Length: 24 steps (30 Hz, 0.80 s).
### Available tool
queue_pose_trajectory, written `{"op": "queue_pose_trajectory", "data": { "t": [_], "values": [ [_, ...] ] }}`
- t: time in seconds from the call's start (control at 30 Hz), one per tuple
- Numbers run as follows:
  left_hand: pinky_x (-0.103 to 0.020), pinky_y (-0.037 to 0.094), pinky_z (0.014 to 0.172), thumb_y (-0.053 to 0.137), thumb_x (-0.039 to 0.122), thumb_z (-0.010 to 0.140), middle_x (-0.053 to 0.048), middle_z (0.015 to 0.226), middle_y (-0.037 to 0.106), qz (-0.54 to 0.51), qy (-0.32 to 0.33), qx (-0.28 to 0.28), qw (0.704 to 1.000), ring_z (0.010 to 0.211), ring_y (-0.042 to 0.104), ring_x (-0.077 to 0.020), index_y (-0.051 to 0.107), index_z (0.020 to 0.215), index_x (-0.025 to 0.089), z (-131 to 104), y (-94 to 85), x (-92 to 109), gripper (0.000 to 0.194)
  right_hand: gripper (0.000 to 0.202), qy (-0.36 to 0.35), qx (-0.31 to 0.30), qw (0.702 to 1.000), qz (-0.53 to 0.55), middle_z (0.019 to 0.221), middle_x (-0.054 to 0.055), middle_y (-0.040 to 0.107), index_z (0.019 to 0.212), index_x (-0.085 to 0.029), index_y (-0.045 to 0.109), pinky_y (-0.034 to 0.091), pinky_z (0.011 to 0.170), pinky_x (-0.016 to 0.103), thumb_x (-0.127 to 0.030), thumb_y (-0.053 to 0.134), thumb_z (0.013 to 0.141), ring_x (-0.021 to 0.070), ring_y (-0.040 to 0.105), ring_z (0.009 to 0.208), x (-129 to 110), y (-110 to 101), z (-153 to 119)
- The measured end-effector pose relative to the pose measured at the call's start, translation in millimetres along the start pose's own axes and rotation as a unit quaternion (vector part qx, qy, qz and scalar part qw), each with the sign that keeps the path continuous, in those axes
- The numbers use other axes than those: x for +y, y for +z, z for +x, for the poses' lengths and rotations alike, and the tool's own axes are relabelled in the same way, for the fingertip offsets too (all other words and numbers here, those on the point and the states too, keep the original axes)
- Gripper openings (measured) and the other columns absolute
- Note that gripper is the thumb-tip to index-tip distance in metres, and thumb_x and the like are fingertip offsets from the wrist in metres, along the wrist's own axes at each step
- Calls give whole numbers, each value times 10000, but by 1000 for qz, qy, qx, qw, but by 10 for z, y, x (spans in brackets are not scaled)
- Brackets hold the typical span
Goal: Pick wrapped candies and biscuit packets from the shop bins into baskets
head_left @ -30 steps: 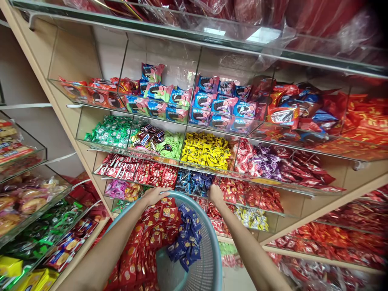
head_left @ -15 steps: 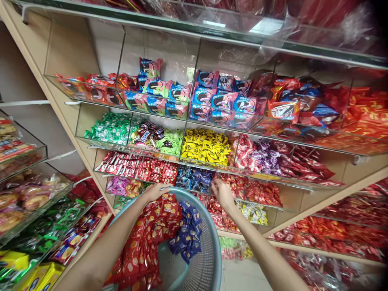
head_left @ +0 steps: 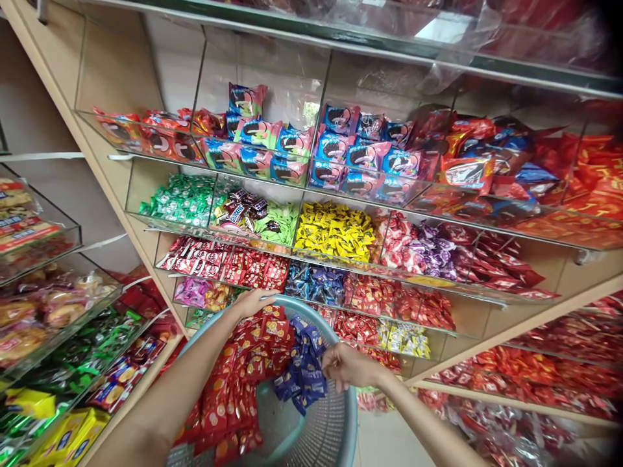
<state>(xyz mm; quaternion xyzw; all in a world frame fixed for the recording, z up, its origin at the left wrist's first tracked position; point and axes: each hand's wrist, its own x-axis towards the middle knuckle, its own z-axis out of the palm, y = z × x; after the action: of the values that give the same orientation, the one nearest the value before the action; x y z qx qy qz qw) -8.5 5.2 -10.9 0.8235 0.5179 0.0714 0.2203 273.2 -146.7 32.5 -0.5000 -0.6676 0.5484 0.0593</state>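
Observation:
A blue-grey plastic basket [head_left: 348, 415] fills the lower middle of the view. Its far rim is in the grip of my left hand [head_left: 253, 303], with the fingers partly hidden beyond the edge. Inside the basket, red packets [head_left: 233, 383] printed with orange slices are heaped on the left, and dark blue packets [head_left: 302, 370] lie to their right. My right hand [head_left: 348, 364] is over the basket's right side, beside the blue packets. Its fingers are curled together; whatever they may hold cannot be made out.
Ahead stands a wooden shelf unit with clear divided trays. Blue-wrapped candies [head_left: 311, 284] lie in a low tray, with yellow candies [head_left: 335, 233] above. Green packets [head_left: 78, 357] fill side shelves at left; red packets [head_left: 535, 376] line those at right. Tiled floor [head_left: 389, 441] shows below.
My right hand has come back and down from the low shelf tray to the blue packets in the basket. My left hand stays on the rim. The view has shifted slightly.

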Motion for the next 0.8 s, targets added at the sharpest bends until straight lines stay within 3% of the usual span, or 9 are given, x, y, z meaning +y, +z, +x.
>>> {"op": "queue_pose_trajectory", "data": {
  "t": [0.1,0.17,0.33,0.43,0.57,0.8],
  "values": [
    [-289,395,830,262,665,741,80,1237,517,-1,2,-2,1000,1088,506,-238,382,1232,430,-1,-2,-3,558,122,37,-27,997,-60,620,-21,569,642,-141,563,346,362,142,-107,450,609,99,583,467,52,-35,-5],
    [-280,387,842,269,660,743,81,1243,512,-1,2,-4,1000,1095,501,-231,385,1234,424,1,-2,0,557,183,46,-18,986,-161,634,-14,606,681,-141,611,350,383,142,-78,454,612,92,579,461,27,-52,5],
    [-296,380,858,260,667,739,81,1245,511,2,-5,-5,1000,1103,494,-239,377,1235,433,6,-1,7,561,237,54,41,920,-386,701,47,674,674,-153,662,437,573,207,-13,481,613,186,633,711,-187,1,80],
    [-312,390,844,246,676,736,76,1231,526,3,-7,-4,1000,1096,499,-250,373,1233,443,5,0,8,564,261,57,79,877,-471,843,108,674,755,-148,664,449,671,253,-30,434,716,221,618,843,-298,69,122],
    [-338,397,837,244,680,733,81,1219,534,-1,-5,0,1000,1087,506,-262,375,1218,471,6,2,8,544,313,16,94,829,-552,906,118,654,860,-142,643,450,698,248,-60,345,815,197,613,857,-286,117,137],
    [-354,403,835,248,687,727,74,1209,544,-3,-9,1,1000,1085,508,-275,389,1209,472,-21,-33,55,546,225,-67,99,771,-625,849,63,642,823,-165,624,448,608,238,-110,405,821,166,621,739,-51,123,155]
  ]
}}
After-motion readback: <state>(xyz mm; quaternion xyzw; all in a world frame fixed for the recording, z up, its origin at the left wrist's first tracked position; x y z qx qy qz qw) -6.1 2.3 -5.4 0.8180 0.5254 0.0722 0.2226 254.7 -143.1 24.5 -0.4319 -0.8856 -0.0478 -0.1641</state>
